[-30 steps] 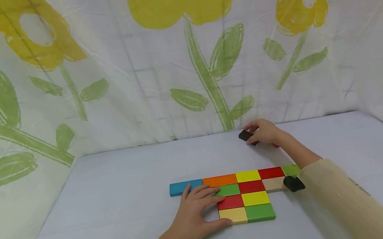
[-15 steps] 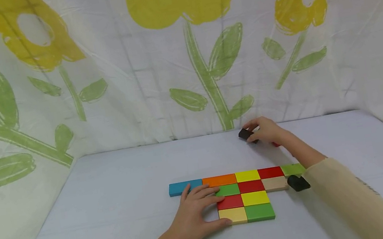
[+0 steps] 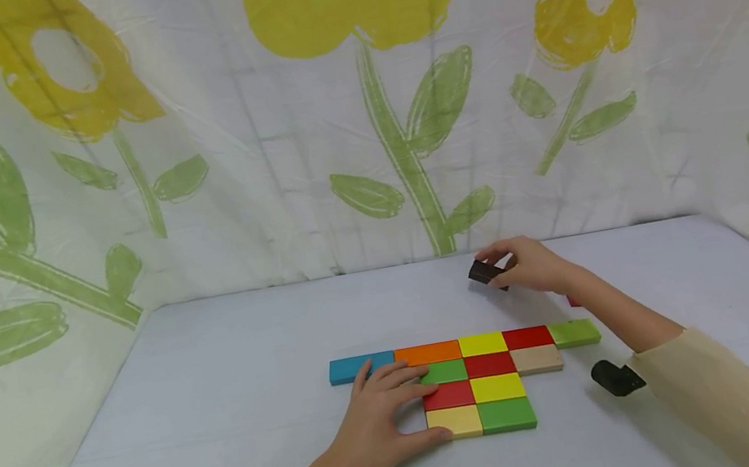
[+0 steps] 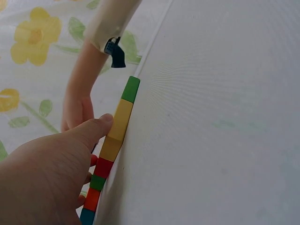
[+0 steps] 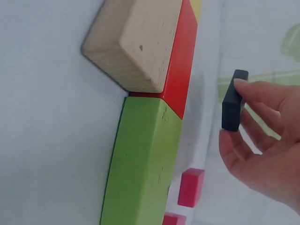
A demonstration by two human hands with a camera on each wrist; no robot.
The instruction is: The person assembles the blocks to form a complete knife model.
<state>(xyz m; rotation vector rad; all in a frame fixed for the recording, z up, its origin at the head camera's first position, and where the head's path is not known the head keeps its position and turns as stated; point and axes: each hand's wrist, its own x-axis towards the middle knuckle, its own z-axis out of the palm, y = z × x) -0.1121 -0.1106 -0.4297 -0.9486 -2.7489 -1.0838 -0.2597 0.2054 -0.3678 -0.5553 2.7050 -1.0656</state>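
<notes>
My right hand (image 3: 532, 266) pinches a small black block (image 3: 483, 271) between thumb and fingers at the far side of the table. The right wrist view shows that black block (image 5: 232, 105) gripped by its ends. My left hand (image 3: 378, 431) rests, fingers spread, against the left side of a flat arrangement of coloured blocks. Its thumb touches the cream block (image 3: 454, 423); other fingers reach the green block (image 3: 444, 372) and red block (image 3: 448, 395). Along the top row lie blue (image 3: 348, 369), orange, yellow, red and lime green (image 3: 574, 332) blocks. A plain wooden block (image 3: 537, 359) sits below that row's right part.
A pink-red block (image 3: 574, 301) is partly hidden behind the right forearm; in the right wrist view two pink blocks (image 5: 191, 187) show. A dark object (image 3: 616, 377) sticks out at the right cuff. A flower-printed curtain (image 3: 229, 208) borders the white table (image 3: 216, 351).
My right hand and the black block have come slightly nearer and the block has tilted. The right forearm has shifted right, uncovering the lime green block. The left hand stays put.
</notes>
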